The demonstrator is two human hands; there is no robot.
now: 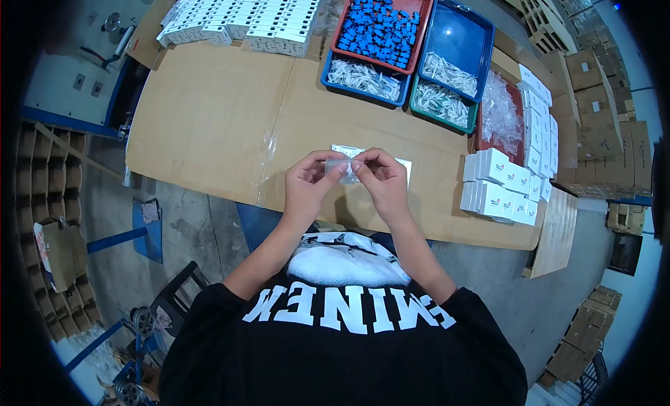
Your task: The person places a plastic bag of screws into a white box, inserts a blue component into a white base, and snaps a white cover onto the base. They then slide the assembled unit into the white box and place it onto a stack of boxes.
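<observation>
Head view: left hand [307, 181] and right hand [385, 182] meet above the cardboard-covered table [209, 113], each pinching one end of one small clear plastic bag [343, 168] held between their fingertips. Beyond it stand one red tray of blue parts [416, 2], two blue trays [457, 43] and one green tray [440, 117].

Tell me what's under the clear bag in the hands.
A white card lies flat on the cardboard tabletop beneath the clear bag. The left hand and right hand cover its middle, hiding any print there.
</observation>
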